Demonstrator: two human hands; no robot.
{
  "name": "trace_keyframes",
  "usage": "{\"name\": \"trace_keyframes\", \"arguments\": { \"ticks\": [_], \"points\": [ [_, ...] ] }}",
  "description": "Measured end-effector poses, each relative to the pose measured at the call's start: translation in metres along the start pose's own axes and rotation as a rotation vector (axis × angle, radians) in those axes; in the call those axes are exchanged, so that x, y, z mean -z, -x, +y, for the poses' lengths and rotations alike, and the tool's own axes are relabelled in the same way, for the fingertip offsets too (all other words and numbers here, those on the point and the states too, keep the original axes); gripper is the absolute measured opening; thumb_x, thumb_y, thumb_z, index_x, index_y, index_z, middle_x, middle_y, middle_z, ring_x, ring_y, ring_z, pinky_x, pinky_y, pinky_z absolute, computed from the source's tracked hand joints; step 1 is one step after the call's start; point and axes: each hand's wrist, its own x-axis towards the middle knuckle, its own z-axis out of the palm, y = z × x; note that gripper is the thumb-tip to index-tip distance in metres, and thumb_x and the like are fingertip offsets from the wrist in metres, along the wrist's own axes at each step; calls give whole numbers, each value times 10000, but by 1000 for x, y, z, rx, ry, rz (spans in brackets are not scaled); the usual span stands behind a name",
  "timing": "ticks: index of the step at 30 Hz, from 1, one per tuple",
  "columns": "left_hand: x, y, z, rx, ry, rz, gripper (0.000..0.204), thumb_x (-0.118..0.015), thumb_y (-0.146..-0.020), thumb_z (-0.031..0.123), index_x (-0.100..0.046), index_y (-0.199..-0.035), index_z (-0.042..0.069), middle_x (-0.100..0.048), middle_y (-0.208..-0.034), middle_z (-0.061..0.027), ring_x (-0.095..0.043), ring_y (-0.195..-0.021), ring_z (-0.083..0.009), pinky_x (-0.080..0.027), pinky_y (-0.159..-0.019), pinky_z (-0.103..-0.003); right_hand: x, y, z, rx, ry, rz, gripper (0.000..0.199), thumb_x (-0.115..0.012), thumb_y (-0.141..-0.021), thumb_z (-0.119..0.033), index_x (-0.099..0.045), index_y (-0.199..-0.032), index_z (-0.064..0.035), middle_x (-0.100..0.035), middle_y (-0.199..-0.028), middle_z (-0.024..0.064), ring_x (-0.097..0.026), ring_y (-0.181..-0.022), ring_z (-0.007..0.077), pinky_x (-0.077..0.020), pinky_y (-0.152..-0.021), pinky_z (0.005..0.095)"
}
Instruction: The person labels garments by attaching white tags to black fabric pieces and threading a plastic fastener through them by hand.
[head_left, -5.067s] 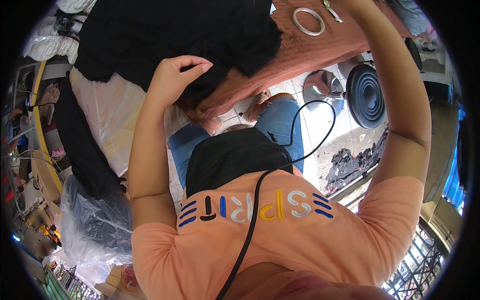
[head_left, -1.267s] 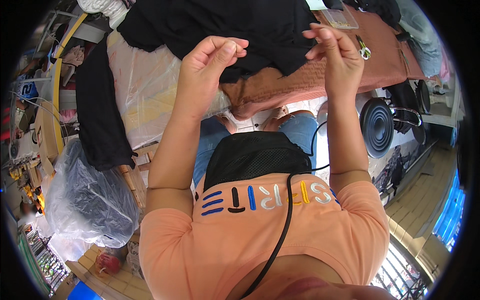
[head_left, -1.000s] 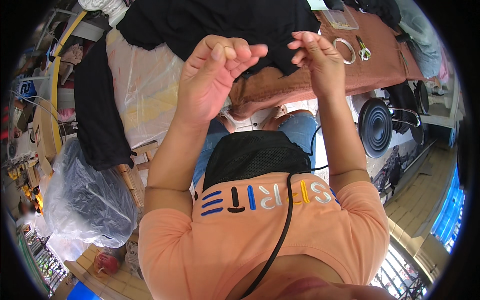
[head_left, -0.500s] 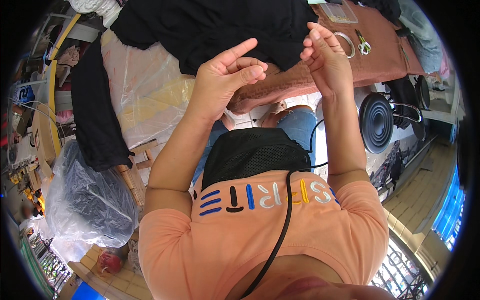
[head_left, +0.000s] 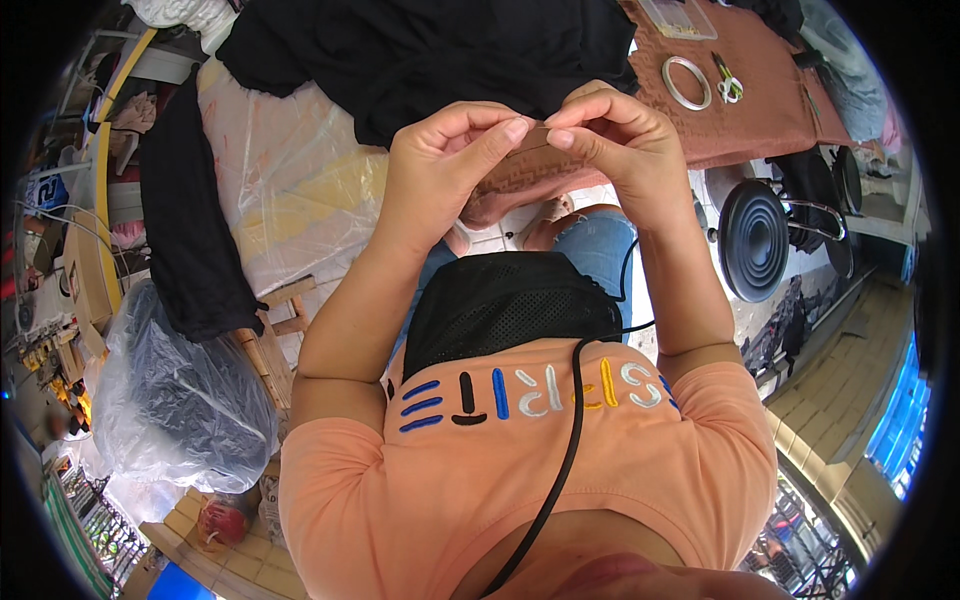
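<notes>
My left hand [head_left: 450, 165] and my right hand [head_left: 615, 140] are raised in front of me with their fingertips meeting. Thumb and forefinger of each hand pinch the same very thin strand [head_left: 537, 126], too small to make out. Behind the hands lies a heap of black cloth [head_left: 430, 50] on a table with a reddish-brown cover [head_left: 770, 110]. A black mesh bag [head_left: 505, 305] rests on my lap below the hands, and a black cable [head_left: 570, 440] runs down my orange shirt.
On the table cover lie a white ring [head_left: 687, 83], small scissors [head_left: 727, 85] and a clear box [head_left: 680, 15]. A clear plastic sheet [head_left: 290, 180] hangs at the left. A plastic sack of dark stuff [head_left: 180, 400] sits lower left. A round black disc [head_left: 755, 240] stands at the right.
Both hands came up from the table and closed in on each other. Half a second ago their fingers were apart; now the fingertips pinch together.
</notes>
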Motion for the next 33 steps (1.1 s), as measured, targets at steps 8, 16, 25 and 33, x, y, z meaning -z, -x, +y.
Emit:
{"name": "trace_keyframes", "arguments": {
  "ticks": [8,16,25,33],
  "points": [
    [5,0,-5,-111,-180,-11,130,-695,-796,114,-681,-874,10,-642,-907,-55,-603,-812,-106,-474,-704,-222,-4,2,-4,-155,-37,-8,229,-663,-804,-21,-646,-1033,-24,-631,-840,-8,-577,-777,45,-477,-712,188],
    [2,1,-4,-129,-184,-13,114,-704,-784,115,-689,-851,24,-643,-904,-55,-604,-828,-112,-473,-707,-223,-3,1,3,-88,22,4,132,-669,-801,-28,-687,-931,-27,-627,-833,-7,-573,-788,55,-462,-718,199],
    [5,-4,1,-368,-545,80,120,-728,-733,134,-701,-832,72,-647,-937,-47,-580,-891,-171,-449,-775,-284,-3,4,4,89,369,91,152,-643,-748,53,-710,-849,-38,-554,-749,-8,-533,-704,64,-433,-656,201],
    [4,-3,5,-426,-625,84,109,-711,-753,172,-684,-815,88,-627,-980,-27,-538,-948,-192,-412,-838,-323,-4,0,-4,162,479,106,163,-659,-736,48,-715,-844,-60,-525,-714,-25,-488,-654,50,-394,-591,198]
  ]
}}
